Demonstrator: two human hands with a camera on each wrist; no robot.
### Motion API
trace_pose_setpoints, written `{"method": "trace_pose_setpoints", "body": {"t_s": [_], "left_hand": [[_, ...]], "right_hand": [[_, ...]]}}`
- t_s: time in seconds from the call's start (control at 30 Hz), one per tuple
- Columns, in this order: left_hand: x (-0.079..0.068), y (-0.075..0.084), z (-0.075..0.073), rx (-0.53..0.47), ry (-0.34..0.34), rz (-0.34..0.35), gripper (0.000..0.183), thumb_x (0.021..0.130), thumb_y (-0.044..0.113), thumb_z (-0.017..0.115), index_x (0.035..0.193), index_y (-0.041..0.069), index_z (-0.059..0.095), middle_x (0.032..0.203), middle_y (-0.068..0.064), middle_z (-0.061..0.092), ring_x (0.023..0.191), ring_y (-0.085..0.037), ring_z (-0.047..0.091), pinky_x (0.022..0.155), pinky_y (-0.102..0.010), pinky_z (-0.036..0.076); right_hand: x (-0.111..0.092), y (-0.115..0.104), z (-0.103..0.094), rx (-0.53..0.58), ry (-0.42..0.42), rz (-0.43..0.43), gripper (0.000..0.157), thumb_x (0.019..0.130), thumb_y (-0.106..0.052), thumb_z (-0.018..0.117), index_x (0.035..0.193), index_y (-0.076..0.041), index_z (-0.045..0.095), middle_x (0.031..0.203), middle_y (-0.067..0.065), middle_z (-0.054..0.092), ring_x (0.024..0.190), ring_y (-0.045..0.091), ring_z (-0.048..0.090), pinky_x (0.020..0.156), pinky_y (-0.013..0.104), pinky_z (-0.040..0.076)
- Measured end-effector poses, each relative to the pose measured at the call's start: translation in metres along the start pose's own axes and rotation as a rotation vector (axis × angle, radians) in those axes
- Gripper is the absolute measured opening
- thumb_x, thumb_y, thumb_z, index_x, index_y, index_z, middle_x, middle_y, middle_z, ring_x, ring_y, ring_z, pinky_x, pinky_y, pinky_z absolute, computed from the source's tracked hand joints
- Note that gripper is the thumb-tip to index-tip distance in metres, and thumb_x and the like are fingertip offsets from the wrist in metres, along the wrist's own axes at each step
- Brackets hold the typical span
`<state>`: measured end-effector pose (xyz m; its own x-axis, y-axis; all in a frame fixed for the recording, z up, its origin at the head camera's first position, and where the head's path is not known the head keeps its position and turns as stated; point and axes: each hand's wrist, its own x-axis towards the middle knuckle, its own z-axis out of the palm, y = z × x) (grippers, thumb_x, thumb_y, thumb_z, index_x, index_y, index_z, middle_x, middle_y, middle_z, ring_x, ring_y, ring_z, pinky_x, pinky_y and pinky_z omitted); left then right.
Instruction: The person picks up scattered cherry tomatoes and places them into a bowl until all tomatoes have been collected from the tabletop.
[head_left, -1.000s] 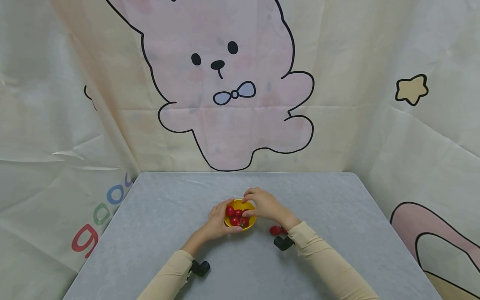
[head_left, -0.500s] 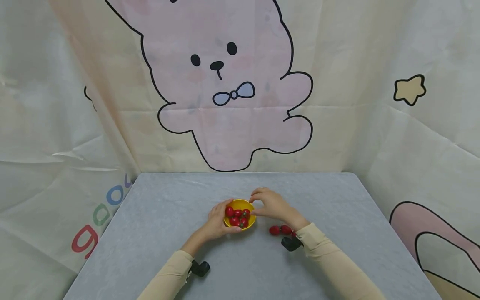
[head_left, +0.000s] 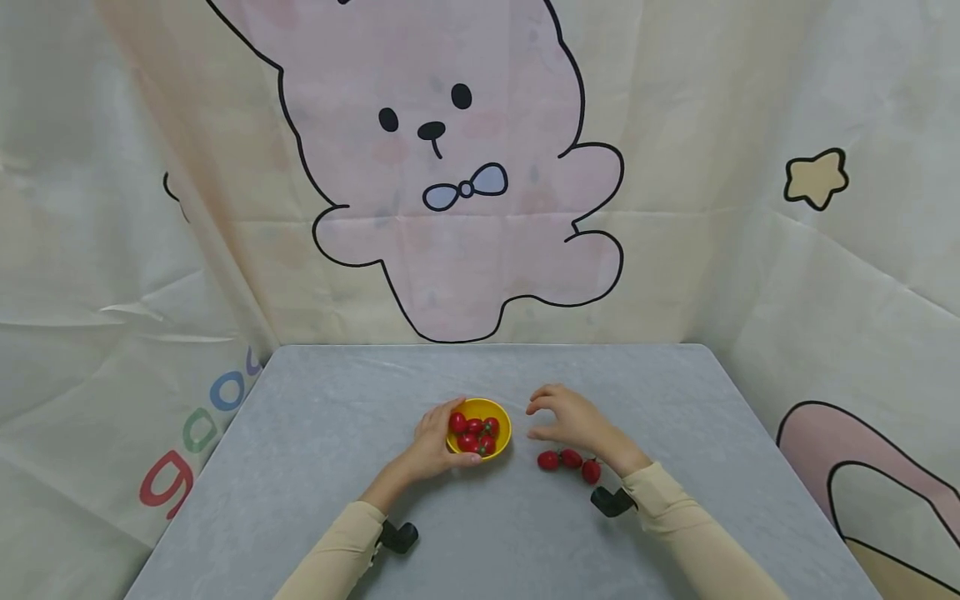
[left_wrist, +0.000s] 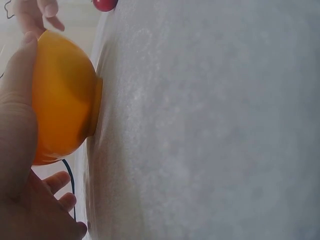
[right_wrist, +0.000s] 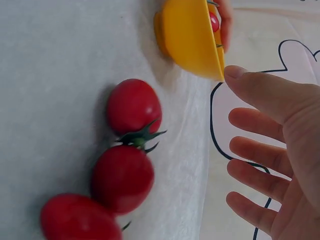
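Observation:
A small yellow bowl [head_left: 486, 408] with several red cherry tomatoes [head_left: 468, 442] in it stands on the table. My left hand [head_left: 432, 447] holds the bowl from its left side, thumb along the near wall and fingers round the far side. To the right of the bowl, my right hand [head_left: 576, 422] hovers with nothing in it, its fingers loosely bent and apart in the right wrist view. Three more cherry tomatoes [right_wrist: 123, 179], with green stems showing on some, lie in a row on the table just below that hand.
The table [head_left: 315, 450] has a grey cloth-like surface. A pale curtain [head_left: 675, 208] printed with a pink bear hangs behind it and at the sides. Black wrist cameras [head_left: 400, 537] are worn below both hands.
My right hand has drawn back from over the bowl to the right. A tomato it was touching now lies in the bowl. The left hand has stayed at the bowl.

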<state>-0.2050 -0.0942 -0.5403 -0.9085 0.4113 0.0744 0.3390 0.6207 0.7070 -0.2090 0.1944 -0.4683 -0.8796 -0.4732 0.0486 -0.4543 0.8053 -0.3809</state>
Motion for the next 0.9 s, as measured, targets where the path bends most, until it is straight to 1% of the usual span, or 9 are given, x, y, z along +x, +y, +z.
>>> {"method": "trace_pose_setpoints", "body": {"t_s": [0.17, 0.4, 0.63, 0.77, 0.9], "left_hand": [[0.0, 0.001, -0.001, 0.006, 0.003, -0.007, 0.106, 0.073, 0.054, 0.082, 0.154, 0.017, 0.026, 0.154, -0.015, 0.038, 0.141, -0.042, 0.03, 0.117, -0.065, 0.02], [-0.001, 0.001, 0.0, 0.013, 0.009, -0.008, 0.106, 0.073, 0.053, 0.083, 0.154, 0.017, 0.026, 0.154, -0.015, 0.038, 0.141, -0.041, 0.03, 0.116, -0.065, 0.02], [0.001, -0.001, 0.001, 0.017, -0.001, -0.024, 0.107, 0.072, 0.058, 0.081, 0.155, 0.019, 0.024, 0.155, -0.014, 0.037, 0.142, -0.041, 0.029, 0.118, -0.065, 0.019], [0.002, -0.002, 0.001, 0.02, 0.005, -0.006, 0.108, 0.072, 0.058, 0.081, 0.155, 0.017, 0.025, 0.154, -0.014, 0.038, 0.141, -0.041, 0.03, 0.116, -0.065, 0.02], [0.001, -0.002, 0.001, 0.015, 0.005, 0.003, 0.107, 0.073, 0.057, 0.081, 0.154, 0.016, 0.025, 0.153, -0.015, 0.039, 0.141, -0.042, 0.031, 0.116, -0.066, 0.021]], "right_hand": [[-0.009, 0.008, 0.003, -0.007, 0.008, -0.006, 0.037, 0.083, -0.037, 0.079, 0.109, -0.013, 0.074, 0.124, 0.004, 0.064, 0.118, 0.027, 0.057, 0.1, 0.047, 0.051], [-0.021, 0.015, 0.008, -0.015, 0.0, -0.02, 0.034, 0.084, -0.035, 0.078, 0.109, -0.013, 0.074, 0.124, 0.005, 0.064, 0.118, 0.027, 0.057, 0.098, 0.048, 0.052], [-0.028, 0.02, 0.011, -0.01, 0.007, -0.03, 0.037, 0.082, -0.039, 0.079, 0.108, -0.014, 0.074, 0.122, 0.004, 0.064, 0.116, 0.027, 0.058, 0.096, 0.047, 0.052], [-0.031, 0.023, 0.016, -0.019, 0.013, -0.021, 0.037, 0.082, -0.042, 0.079, 0.107, -0.016, 0.074, 0.122, 0.003, 0.064, 0.116, 0.026, 0.058, 0.095, 0.046, 0.052], [-0.034, 0.024, 0.021, -0.016, 0.025, -0.034, 0.035, 0.082, -0.042, 0.079, 0.105, -0.016, 0.074, 0.12, 0.002, 0.065, 0.112, 0.025, 0.059, 0.094, 0.045, 0.053]]}}
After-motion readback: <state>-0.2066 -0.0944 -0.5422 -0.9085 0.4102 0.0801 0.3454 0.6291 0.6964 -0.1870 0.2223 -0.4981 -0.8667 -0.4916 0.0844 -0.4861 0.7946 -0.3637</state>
